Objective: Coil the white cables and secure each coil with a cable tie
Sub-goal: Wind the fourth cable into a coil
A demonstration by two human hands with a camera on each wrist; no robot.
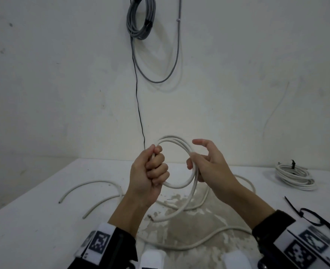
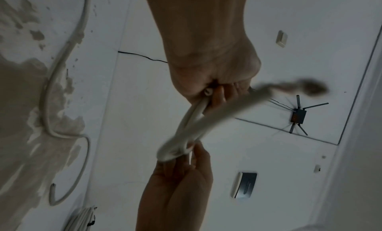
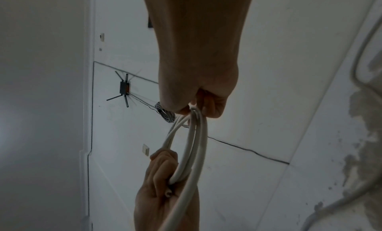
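Note:
A white cable coil (image 1: 179, 143) of a few loops hangs in the air above the table. My left hand (image 1: 152, 169) grips its left side in a fist, and the cable's cut end (image 3: 167, 193) pokes out of that fist. My right hand (image 1: 203, 164) holds the coil's right side between the thumb and curled fingers, with the index finger stretched out. From the coil the cable's tail (image 1: 181, 207) runs down onto the table. In the left wrist view the coil (image 2: 194, 120) stretches between both hands. Black cable ties (image 1: 313, 217) lie at the right front.
Loose white cables (image 1: 94, 184) sprawl over the white table (image 1: 34, 220), left and centre. A finished white coil with a black tie (image 1: 296, 176) lies at the back right. A grey cable coil (image 1: 140, 18) hangs on the wall behind. The tabletop's paint is worn near me.

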